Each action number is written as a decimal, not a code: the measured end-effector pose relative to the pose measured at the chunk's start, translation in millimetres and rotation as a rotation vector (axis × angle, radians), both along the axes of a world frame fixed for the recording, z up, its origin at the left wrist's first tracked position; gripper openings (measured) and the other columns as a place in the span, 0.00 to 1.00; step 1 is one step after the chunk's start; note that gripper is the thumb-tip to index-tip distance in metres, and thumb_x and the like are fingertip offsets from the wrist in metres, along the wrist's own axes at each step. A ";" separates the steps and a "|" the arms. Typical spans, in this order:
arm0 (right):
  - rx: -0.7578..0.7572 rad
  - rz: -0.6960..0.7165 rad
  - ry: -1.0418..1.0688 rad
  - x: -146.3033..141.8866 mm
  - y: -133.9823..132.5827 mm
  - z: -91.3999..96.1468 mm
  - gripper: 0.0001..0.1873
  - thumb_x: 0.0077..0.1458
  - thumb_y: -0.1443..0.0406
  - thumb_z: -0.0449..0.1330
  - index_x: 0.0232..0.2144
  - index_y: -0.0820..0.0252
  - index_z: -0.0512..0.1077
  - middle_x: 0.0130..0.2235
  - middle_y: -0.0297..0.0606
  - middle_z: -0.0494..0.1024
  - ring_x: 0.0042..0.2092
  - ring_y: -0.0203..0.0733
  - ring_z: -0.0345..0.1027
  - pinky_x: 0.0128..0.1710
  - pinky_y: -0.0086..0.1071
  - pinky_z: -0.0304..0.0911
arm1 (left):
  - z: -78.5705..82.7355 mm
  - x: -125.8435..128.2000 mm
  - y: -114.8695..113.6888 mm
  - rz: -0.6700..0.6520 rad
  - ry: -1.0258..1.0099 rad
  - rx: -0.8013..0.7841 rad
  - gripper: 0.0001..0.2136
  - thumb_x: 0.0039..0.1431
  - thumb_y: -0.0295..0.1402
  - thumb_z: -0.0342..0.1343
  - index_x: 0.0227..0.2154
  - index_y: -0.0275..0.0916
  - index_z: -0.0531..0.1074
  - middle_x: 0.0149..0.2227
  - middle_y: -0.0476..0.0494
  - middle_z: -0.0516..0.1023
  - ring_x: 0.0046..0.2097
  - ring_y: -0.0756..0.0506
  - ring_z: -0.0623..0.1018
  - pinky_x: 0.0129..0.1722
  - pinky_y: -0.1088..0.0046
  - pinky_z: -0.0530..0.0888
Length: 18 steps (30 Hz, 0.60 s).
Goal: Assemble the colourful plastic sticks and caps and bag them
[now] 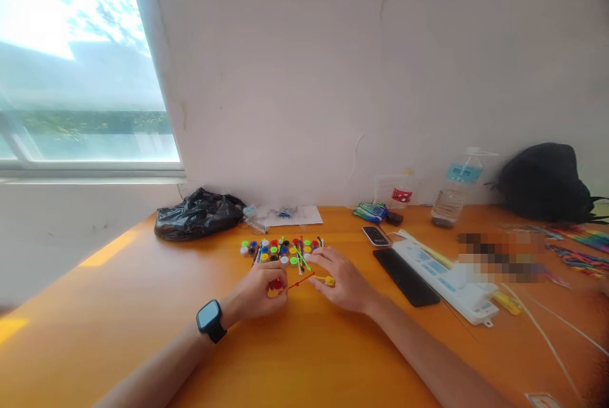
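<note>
Head view: both forearms come in from the bottom edge, angled inward over the tabletop (143, 313), hands close together but apart. Left hand (262, 286): back of hand up, wrist bent in, fingers curled round and down toward the thumb; grip closed on a thin red strip (301, 282), contact partly hidden by the fingers. Black watch (210, 319) on that wrist. Strip runs from the left fingers across the gap, its far end by the right thumb. Right hand (346, 281): palm down, turned inward, fingers arched and spread forward, thumb below; a yellow piece (326, 281) sits between thumb and fingers, can't tell if that grip is closed on it. Colored round caps (271, 249) in rows just beyond both hands, a green stick (303, 257) lying over them.
</note>
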State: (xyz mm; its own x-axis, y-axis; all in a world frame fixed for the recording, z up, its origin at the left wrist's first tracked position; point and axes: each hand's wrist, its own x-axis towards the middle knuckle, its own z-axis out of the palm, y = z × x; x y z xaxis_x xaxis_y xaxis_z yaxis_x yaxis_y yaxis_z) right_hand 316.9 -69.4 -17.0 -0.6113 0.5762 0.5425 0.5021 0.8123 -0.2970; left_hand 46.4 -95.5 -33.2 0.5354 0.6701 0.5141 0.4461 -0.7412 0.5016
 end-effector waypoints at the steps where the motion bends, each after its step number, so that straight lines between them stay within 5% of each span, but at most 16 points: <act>1: -0.004 0.029 -0.005 -1.8 -0.3 -2.7 0.16 0.64 0.65 0.63 0.53 0.52 0.73 0.54 0.41 0.78 0.56 0.48 0.70 0.59 0.41 0.63 | -0.6 2.1 -0.9 -0.012 -0.006 -0.003 0.06 0.52 0.21 0.57 0.28 0.38 0.71 0.31 0.47 0.74 0.31 0.51 0.69 0.31 0.77 0.67; 6: -0.057 0.098 -0.044 -9.0 -1.4 -11.2 0.05 0.67 0.66 0.60 0.43 0.54 0.76 0.43 0.37 0.82 0.47 0.46 0.72 0.51 0.39 0.64 | -5.7 4.5 1.6 -0.011 -0.011 -0.022 0.07 0.49 0.19 0.56 0.27 0.38 0.71 0.30 0.49 0.73 0.30 0.52 0.69 0.30 0.77 0.66; 11: -0.118 0.100 -0.085 -12.3 -6.5 -7.3 0.08 0.69 0.67 0.55 0.39 0.56 0.74 0.40 0.38 0.79 0.43 0.44 0.71 0.46 0.35 0.63 | -8.2 4.6 2.4 -0.030 0.033 -0.103 0.05 0.52 0.21 0.57 0.27 0.38 0.74 0.30 0.48 0.75 0.30 0.51 0.71 0.30 0.76 0.67; 18: -0.235 0.041 -0.003 -8.0 -9.4 -1.0 0.09 0.71 0.64 0.51 0.36 0.56 0.67 0.37 0.37 0.74 0.37 0.41 0.66 0.39 0.33 0.59 | -2.9 4.3 -1.3 -0.093 0.030 -0.252 0.09 0.56 0.28 0.61 0.40 0.38 0.80 0.37 0.42 0.79 0.32 0.49 0.74 0.31 0.76 0.71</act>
